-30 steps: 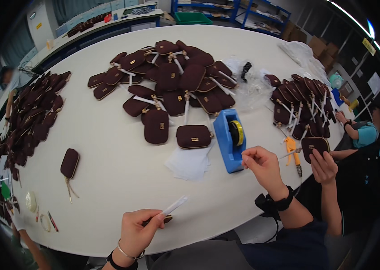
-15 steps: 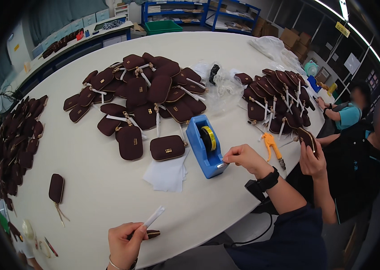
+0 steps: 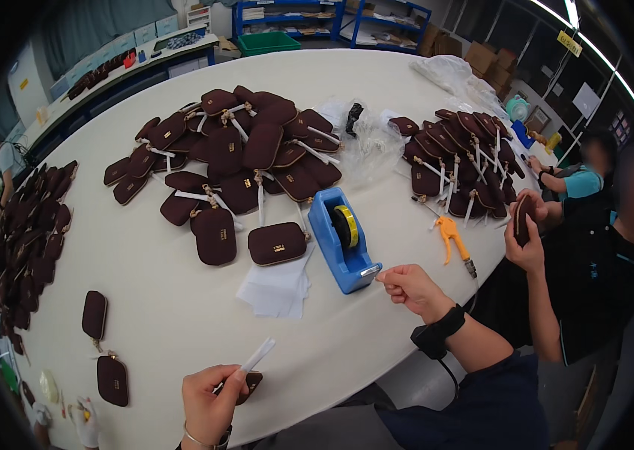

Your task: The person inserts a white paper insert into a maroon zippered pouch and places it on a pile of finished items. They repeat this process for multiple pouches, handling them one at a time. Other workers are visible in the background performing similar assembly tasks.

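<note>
My left hand (image 3: 210, 397) is closed at the near edge, pinching a white paper-wrapped strap (image 3: 258, 354) that points up. A dark brown zip pouch (image 3: 251, 387) sits by its fingers, partly hidden behind them. My right hand (image 3: 416, 291) is closed in a pinch just right of the cutting edge of a blue tape dispenser (image 3: 341, 247). Its fingertips seem to hold tape, though the clear strip barely shows. Thin white sheets (image 3: 275, 289) lie left of the dispenser, partly under a brown pouch (image 3: 278, 244).
Brown pouches heap at the centre (image 3: 225, 154), right (image 3: 437, 150) and far left (image 3: 32, 240). Two pouches (image 3: 112, 380) lie near left, by a co-worker's gloved hand (image 3: 86, 427). An orange air gun (image 3: 452, 238) lies right. Beside it a co-worker's hands (image 3: 530, 236) hold a pouch.
My right hand has drawn slightly right and down from the dispenser's cutter. A second pouch and a gloved hand have appeared near left. The right-hand co-worker now has both hands at a pouch.
</note>
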A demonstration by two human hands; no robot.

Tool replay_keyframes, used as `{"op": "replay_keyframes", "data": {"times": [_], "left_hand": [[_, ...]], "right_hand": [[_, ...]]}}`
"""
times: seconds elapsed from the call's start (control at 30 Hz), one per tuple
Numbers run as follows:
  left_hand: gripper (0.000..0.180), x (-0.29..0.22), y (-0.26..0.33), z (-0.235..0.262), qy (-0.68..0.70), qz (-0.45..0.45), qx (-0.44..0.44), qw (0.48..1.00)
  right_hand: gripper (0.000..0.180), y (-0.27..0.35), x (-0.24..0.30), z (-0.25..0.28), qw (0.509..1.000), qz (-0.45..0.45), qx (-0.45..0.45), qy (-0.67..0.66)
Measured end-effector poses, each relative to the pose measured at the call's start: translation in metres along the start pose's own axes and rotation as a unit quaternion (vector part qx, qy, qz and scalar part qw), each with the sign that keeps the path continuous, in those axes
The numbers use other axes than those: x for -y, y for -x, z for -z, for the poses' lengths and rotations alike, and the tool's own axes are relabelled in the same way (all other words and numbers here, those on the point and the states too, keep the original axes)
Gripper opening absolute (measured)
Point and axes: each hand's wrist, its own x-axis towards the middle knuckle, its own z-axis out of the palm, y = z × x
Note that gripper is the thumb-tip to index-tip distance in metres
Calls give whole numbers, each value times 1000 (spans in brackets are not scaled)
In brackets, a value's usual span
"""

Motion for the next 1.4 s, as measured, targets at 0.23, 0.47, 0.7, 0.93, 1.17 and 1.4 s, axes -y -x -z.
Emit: {"op": "replay_keyframes", "data": {"times": [0.23,0.47,0.7,0.93,1.17,1.4], "left_hand": [[15,8,-11,-3,10,9,54,998],[15,7,-12,-16,-53,-69,62,994],[15,0,-11,-18,-64,-77,77,992],[14,-1,-12,-22,-82,-94,80,989],[13,0,-10,-16,-74,-86,82,990],[8,0,-13,-17,-132,-163,73,975]], "right_hand": [[9,37,-8,-66,980,8,177,84],[16,71,23,-146,922,131,339,134],[13,66,18,-153,924,81,314,204],[13,61,-1,-150,907,198,282,241],[17,67,1,-151,877,338,232,251],[23,67,1,-148,620,620,209,433]]}}
